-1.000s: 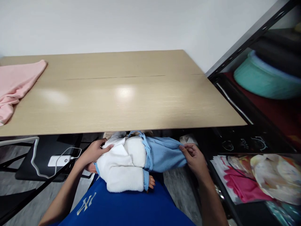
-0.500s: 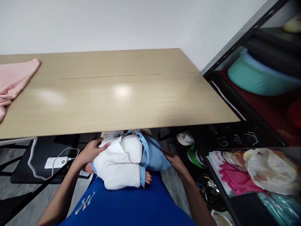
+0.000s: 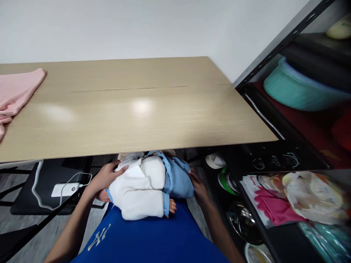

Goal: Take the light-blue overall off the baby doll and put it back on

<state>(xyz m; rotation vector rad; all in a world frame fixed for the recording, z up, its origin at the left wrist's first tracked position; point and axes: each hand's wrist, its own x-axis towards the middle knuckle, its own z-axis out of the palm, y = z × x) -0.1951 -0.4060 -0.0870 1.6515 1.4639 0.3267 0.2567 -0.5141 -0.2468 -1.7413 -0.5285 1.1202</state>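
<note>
In the lower middle, left hand grasps the doll by its white jacket — right hand grasps the blue trousers.

The front edge of the worktop bars the way beyond the doll; a hand could pass up between that edge and the blue garment, while black shelving leaves a narrow gap beside the right hand

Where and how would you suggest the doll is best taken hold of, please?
Probably around the broad white top, coming from above on the person's near side: the doll lies crosswise on the lap, its far side close to the table.
</note>
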